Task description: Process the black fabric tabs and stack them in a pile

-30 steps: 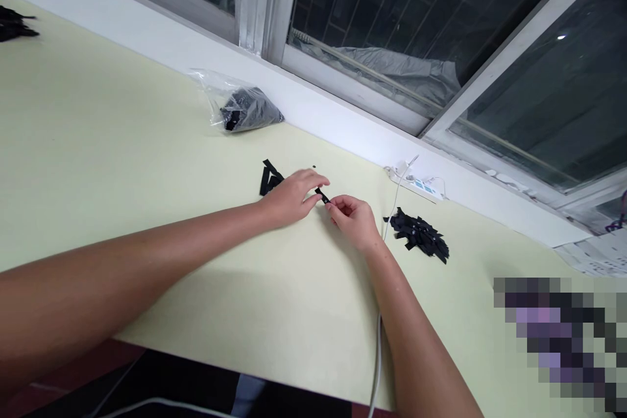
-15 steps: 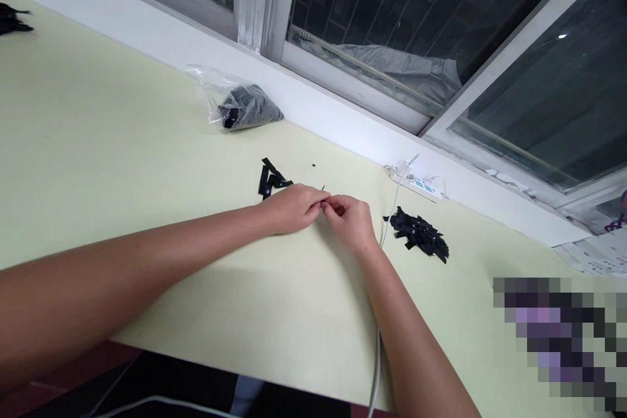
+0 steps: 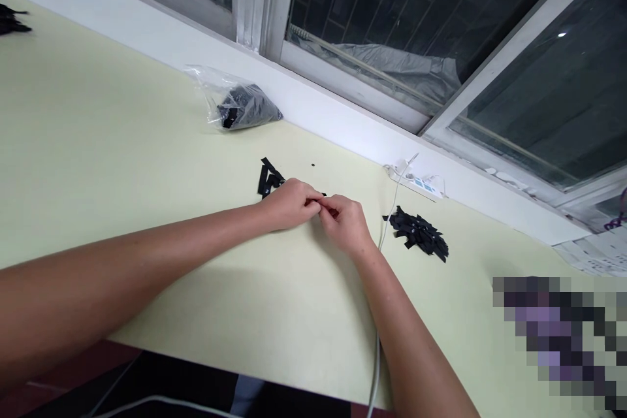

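Note:
My left hand (image 3: 289,204) and my right hand (image 3: 345,222) meet fingertip to fingertip over the pale yellow-green table (image 3: 122,163). Both are closed in a pinch on one small black strip (image 3: 323,196), of which only a sliver shows between the fingers. Just behind my left hand lies a small group of black strips (image 3: 268,179). A larger heap of black strips (image 3: 418,233) lies to the right of my right hand.
A clear plastic bag of black pieces (image 3: 240,106) rests near the white sill. A white power strip (image 3: 416,184) sits by the wall, its white cable (image 3: 379,339) running down past my right forearm. More black pieces (image 3: 12,19) lie far left.
My hands have drawn together; the black strip, plainly visible between them a second ago, is now mostly hidden in the pinch. My left fingers have curled shut.

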A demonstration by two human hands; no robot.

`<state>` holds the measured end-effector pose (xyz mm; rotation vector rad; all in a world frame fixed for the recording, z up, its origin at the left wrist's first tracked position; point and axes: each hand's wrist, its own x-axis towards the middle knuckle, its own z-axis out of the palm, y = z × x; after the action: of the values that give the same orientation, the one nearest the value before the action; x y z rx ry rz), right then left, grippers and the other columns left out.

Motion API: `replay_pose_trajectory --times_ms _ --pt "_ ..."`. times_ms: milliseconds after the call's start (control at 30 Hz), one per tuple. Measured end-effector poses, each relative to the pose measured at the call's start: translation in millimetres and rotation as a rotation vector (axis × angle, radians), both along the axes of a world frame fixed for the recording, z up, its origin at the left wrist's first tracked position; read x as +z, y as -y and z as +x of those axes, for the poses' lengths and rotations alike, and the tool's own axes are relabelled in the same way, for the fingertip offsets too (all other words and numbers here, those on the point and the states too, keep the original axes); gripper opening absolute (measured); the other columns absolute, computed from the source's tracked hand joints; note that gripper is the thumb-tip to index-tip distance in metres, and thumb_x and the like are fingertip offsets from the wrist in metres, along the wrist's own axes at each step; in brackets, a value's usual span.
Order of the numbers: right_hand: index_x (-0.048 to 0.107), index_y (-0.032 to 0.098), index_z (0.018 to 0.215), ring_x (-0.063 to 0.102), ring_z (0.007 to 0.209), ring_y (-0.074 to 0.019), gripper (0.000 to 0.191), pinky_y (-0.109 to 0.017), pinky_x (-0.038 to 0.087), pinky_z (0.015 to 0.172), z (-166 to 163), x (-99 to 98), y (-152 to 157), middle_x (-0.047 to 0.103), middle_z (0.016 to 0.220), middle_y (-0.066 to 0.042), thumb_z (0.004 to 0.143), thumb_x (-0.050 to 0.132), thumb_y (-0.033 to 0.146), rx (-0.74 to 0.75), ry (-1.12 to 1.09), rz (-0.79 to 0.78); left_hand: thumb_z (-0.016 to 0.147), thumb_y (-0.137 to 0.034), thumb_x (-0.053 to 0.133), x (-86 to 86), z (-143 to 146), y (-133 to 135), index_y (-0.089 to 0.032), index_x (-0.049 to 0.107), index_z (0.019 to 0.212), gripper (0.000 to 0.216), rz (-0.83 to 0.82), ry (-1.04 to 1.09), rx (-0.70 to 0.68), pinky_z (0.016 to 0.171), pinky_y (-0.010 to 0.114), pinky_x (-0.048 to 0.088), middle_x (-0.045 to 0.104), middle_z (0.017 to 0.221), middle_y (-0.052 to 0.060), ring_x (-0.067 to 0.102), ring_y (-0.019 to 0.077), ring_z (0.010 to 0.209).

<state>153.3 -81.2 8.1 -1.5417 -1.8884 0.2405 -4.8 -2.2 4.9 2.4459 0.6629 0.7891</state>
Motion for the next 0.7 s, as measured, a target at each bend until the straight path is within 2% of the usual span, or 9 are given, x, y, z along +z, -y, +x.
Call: replay_pose_trajectory --times_ms 233,400,533,700 --pt "0.073 0.022 0.079 0.051 0.063 -0.0153 0.025 -0.028 0.038 0.059 -5.4 -2.5 -0.3 0.061 0.069 -0.002 0.085 0.049 0.024 -0.028 -0.086 -0.001 0.080 -0.012 0.046 0.8 0.4 -0.9 -0.020 0.075 0.072 0.032 -0.021 0.036 0.034 0.063 0.029 0.041 0.070 0.068 0.001 0.059 0.0149 0.065" --pt "0.074 0.022 0.086 0.057 0.067 -0.0165 0.023 -0.029 0.042 0.064 0.7 -2.9 -2.1 0.068 0.077 -0.002 0.084 0.052 0.028 -0.066 -0.148 -0.035 0.082 -0.013 0.047 -0.8 1.2 -1.7 -0.020 0.078 0.091 0.033 0.022 -0.006 0.035 0.069 0.029 0.044 0.074 0.084 0.003 0.064 0.0170 0.076" --pt "0.074 0.022 0.088 0.056 0.063 -0.0156 0.022 -0.029 0.043 0.063 10.6 -3.8 -2.9 0.068 0.074 -0.001 0.085 0.055 0.034 -0.057 -0.193 -0.097 0.087 -0.018 0.048 -3.9 0.7 -3.5 -0.019 0.077 0.100 0.032 0.090 -0.050 0.004 0.070 0.030 0.043 0.073 0.085 0.004 0.065 0.0177 0.078" --pt "0.071 0.021 0.084 0.052 0.059 -0.0142 0.021 -0.028 0.040 0.061 13.6 -2.5 -1.0 0.064 0.067 0.001 0.085 0.054 0.034 -0.061 -0.151 -0.101 0.088 -0.021 0.049 -2.9 -0.8 -4.0 -0.020 0.077 0.094 0.028 0.110 -0.072 0.008 0.068 0.029 0.042 0.071 0.080 0.003 0.063 0.0172 0.075"
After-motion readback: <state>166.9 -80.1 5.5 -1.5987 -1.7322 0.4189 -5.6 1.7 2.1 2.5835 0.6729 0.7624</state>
